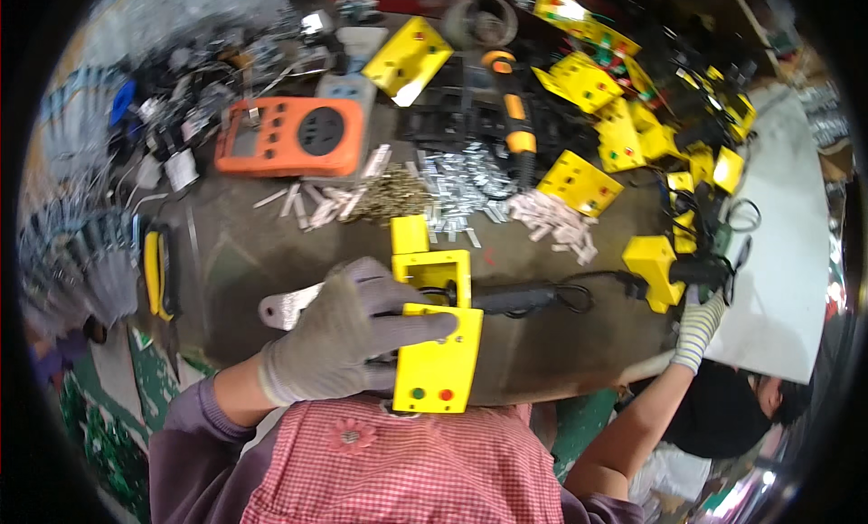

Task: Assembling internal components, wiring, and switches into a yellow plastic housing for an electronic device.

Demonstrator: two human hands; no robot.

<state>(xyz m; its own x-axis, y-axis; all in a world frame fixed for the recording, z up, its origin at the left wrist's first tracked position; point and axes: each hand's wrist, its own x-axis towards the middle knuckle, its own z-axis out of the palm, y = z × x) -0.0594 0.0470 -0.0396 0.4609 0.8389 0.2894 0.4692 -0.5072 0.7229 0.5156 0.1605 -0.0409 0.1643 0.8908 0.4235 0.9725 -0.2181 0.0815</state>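
Note:
My left hand (348,330), in a grey knit glove, grips a yellow cover plate (443,370) with a green and a red dot, its index finger laid across the upper part. Directly above the plate is an open yellow box (457,269), and a smaller yellow piece (410,235) sits at its top. A black cable sleeve (515,298) extends right from the box. My right hand (701,325), in a striped glove, reaches to the far right, beside another yellow box (655,269) with a black sleeve. Its fingers are mostly hidden among dark cables.
An orange meter (294,137) stands at the back left. Piles of brass screws (393,197), silver metal pieces (461,185) and pale strips (556,221) lie mid-table. A black-and-orange tool (513,113) is behind them. Yellow-handled pliers (157,275) lie left; a person (723,411) is at right.

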